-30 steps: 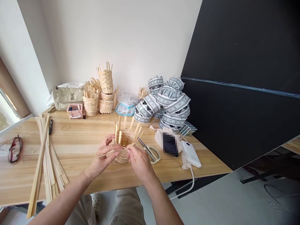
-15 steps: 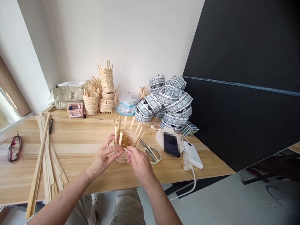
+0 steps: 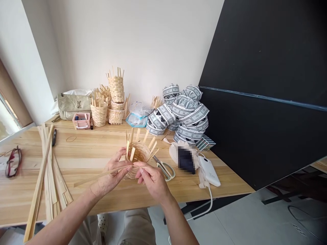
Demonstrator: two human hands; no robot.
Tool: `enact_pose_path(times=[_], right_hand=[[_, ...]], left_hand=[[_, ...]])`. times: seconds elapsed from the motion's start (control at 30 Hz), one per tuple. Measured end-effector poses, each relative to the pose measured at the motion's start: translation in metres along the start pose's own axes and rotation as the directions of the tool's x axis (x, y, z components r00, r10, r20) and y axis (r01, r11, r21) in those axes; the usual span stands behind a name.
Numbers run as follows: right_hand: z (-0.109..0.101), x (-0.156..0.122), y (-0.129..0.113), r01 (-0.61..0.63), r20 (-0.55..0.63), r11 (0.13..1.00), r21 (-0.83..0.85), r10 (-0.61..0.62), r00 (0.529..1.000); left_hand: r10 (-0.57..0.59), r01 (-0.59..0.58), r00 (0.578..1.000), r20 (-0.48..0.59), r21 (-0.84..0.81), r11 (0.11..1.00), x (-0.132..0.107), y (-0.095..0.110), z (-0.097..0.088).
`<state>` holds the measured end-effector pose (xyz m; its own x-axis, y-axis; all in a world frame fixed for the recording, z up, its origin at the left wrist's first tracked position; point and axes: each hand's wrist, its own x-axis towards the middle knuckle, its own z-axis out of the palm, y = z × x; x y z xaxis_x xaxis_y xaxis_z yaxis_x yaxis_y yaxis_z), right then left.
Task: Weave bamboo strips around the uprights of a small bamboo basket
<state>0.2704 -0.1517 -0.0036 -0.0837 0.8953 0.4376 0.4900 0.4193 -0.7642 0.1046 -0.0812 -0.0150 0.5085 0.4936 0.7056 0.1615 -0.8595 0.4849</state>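
A small half-woven bamboo basket (image 3: 138,154) with upright spokes stands on the wooden table (image 3: 84,153) in front of me. My left hand (image 3: 113,173) cups its left side, fingers curled round the wall. My right hand (image 3: 150,178) pinches a long thin bamboo strip (image 3: 102,174) at the basket's front. The strip runs from the basket out to the left, across my left hand.
Long bamboo strips (image 3: 47,170) lie at the left, with glasses (image 3: 12,161) beyond them. Scissors (image 3: 165,167), a white power bank (image 3: 209,170) and its cable sit to the right. Finished baskets (image 3: 109,102), a bag (image 3: 73,105) and patterned rolls (image 3: 181,112) line the back.
The bamboo strip has come further out to the left and now shows much longer. My right hand has shifted slightly lower at the basket's front.
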Motion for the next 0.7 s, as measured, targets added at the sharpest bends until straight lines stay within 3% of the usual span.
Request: enact_pose_path(times=[0.13,0.33,0.57,0.7], right_hand=[[-0.002,0.002,-0.001,-0.033,-0.015,0.999,0.013,0.033,0.999],[-0.003,0.006,-0.003,-0.089,-0.07,0.996,0.011,0.09,0.994],[-0.011,0.011,-0.005,0.043,-0.02,0.927,-0.372,-0.055,0.998],[-0.012,0.014,-0.006,0.004,-0.014,0.926,-0.377,-0.01,1.0]], left_hand=[[-0.087,0.089,0.996,0.021,-0.098,0.991,0.004,0.005,-0.003],[-0.134,0.128,0.991,-0.017,-0.196,0.972,0.006,0.003,-0.003],[-0.314,0.289,0.949,-0.012,-0.363,0.886,0.008,0.002,-0.001],[-0.41,0.364,0.912,-0.002,-0.457,0.812,0.01,0.002,0.001]])
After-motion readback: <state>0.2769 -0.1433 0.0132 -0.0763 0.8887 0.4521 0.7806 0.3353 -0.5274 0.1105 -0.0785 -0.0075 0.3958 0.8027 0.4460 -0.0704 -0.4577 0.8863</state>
